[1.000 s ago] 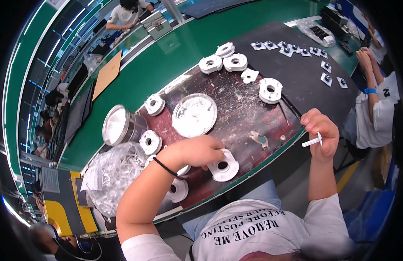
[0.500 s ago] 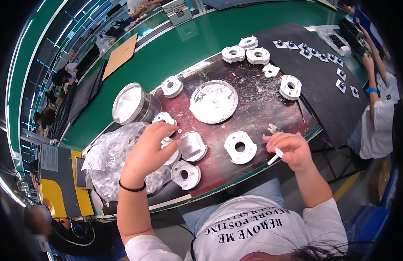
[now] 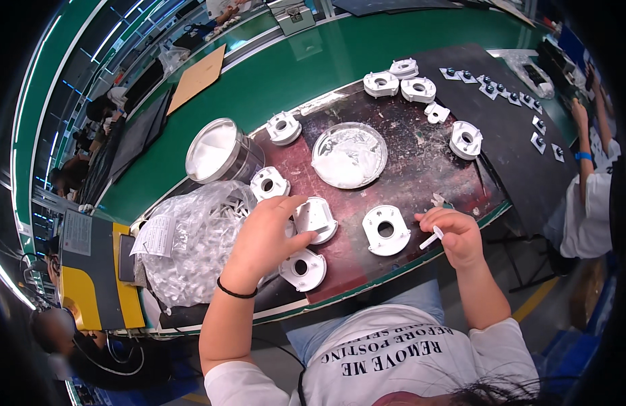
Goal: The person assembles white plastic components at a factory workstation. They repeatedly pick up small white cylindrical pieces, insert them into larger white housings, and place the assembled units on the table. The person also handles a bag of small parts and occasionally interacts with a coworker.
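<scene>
The white plastic part (image 3: 315, 218) sits tilted on the dark red mat (image 3: 421, 177), near the front edge of the bench, with the left hand (image 3: 265, 241) closed around it, thumb and fingers gripping its sides. The right hand (image 3: 456, 235) pinches a small white stick (image 3: 432, 237), perhaps a brush or applicator; it is too small to tell. Between the hands lies a flat part with a round hole (image 3: 386, 229), and another (image 3: 303, 268) lies below the left hand. A bag of small white pieces (image 3: 191, 243) sits to the left. Beyond are a shallow dish of white paste (image 3: 349, 154), a metal tin (image 3: 220, 151) and several more parts, so most of the batch seems left to do.
</scene>
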A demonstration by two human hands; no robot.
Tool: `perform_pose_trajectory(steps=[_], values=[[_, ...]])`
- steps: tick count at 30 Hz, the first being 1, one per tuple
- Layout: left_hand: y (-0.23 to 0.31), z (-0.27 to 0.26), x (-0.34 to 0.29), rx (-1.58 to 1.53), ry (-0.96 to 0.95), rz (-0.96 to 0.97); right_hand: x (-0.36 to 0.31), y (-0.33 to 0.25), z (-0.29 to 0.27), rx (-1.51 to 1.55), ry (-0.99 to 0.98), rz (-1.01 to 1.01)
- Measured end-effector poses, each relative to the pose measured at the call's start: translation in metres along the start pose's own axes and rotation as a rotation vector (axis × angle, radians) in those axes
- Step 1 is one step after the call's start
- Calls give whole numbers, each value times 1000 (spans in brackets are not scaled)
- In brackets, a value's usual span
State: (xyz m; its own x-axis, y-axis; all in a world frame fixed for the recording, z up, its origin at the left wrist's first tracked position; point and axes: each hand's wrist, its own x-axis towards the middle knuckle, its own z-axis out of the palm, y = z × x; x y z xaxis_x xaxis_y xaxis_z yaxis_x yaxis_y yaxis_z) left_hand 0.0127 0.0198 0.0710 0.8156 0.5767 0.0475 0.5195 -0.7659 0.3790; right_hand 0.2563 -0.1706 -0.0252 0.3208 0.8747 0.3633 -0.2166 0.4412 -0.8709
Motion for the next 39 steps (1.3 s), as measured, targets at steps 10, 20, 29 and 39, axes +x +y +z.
perform_pose_trajectory(steps=[10,20,29,39], values=[[10,-1,5,68,-54,-11,-2,3,-2,9,-8,-33],[11,-4,2,65,15,71,-4,4,-3,55,-5,-48],[28,-1,-4,9,157,167,-3,4,-4,50,-17,-72],[74,42,13,78,149,356,-4,5,-7,54,-10,-72]])
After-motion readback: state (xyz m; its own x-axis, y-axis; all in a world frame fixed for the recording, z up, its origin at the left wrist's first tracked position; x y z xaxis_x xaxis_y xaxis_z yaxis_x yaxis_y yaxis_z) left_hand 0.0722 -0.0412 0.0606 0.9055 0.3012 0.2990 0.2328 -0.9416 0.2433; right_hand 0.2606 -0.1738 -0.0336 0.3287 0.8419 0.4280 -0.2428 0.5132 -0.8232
